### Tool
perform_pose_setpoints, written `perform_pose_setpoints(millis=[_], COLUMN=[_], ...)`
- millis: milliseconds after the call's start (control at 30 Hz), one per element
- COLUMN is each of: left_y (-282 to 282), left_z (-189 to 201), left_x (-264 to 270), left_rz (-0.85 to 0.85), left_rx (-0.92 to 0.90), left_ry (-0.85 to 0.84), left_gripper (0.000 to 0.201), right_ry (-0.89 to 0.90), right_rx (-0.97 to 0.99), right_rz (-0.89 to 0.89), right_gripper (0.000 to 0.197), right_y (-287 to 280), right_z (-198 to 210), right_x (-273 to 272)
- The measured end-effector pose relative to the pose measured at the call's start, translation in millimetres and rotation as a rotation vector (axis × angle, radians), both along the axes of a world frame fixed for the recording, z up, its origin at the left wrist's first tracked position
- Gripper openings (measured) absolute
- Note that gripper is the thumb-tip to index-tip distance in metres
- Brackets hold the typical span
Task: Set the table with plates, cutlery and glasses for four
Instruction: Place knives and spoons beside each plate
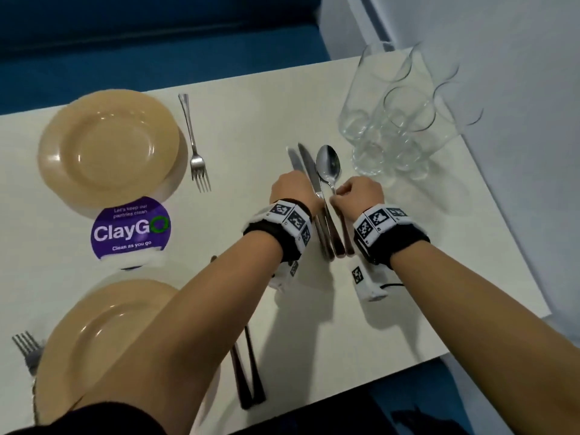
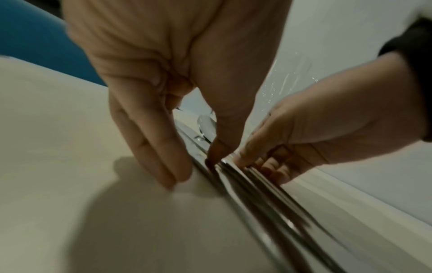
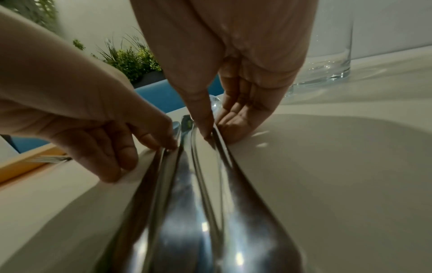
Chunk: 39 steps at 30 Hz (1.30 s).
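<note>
A bundle of cutlery lies mid-table: two knives (image 1: pixel 309 171) side by side and a spoon (image 1: pixel 328 164) to their right, handles toward me. My left hand (image 1: pixel 290 191) pinches the left knife's handle (image 2: pixel 203 166) between thumb and fingers. Beside it, my right hand (image 1: pixel 357 193) pinches the spoon's handle (image 3: pixel 222 146) between thumb and fingertips (image 3: pixel 230 133). A group of clear glasses (image 1: pixel 392 120) stands behind the right hand. Two tan plates (image 1: pixel 108 149) (image 1: pixel 103 334) sit at the left, the far one with a fork (image 1: pixel 196 146) beside it.
Dark cutlery handles (image 1: pixel 248 372) lie right of the near plate and another fork (image 1: pixel 26 346) lies left of it. A purple ClayGo sticker (image 1: pixel 131 229) sits between the plates. The table's right edge (image 1: pixel 502 215) meets a white wall. A blue seat lies beyond.
</note>
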<state>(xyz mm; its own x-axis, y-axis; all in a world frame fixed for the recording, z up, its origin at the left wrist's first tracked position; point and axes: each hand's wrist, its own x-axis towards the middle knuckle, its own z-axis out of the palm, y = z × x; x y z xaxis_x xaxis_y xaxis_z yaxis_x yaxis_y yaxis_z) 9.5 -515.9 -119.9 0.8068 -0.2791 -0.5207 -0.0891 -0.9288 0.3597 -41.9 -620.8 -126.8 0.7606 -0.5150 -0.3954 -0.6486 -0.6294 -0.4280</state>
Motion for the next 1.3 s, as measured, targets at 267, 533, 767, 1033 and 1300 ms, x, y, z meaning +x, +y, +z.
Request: perform_pose_setpoints(millis=[267,533,767,1033,1300], left_y=[-7,-6,7,12,28], left_z=[8,5,8,9,21], left_x=[0,-3,-2,6,14], left_rz=[0.055,-0.087,-0.173,-0.165,-0.036], left_rx=[0.009,0.060,0.080,0.063,-0.009], left_ry=[-0.002,-0.039,-0.085,-0.051,0.111], left_gripper=[0.018,0.021,0.029,0.040,0.017], right_ry=[0.038,0.037,-0.011,-0.014,-0.071], right_rx=[0.083,0.140,0.136,0.157,0.139], right_rz=[0.014,-0.048,-0.027,-0.062,-0.079], right_gripper=[0.028,0.024,0.022,0.015,0.012], right_y=[-12,-17,-6,-2,5], right_z=[1,0,6,4,10], right_x=[0,-5,-12,-16,-8])
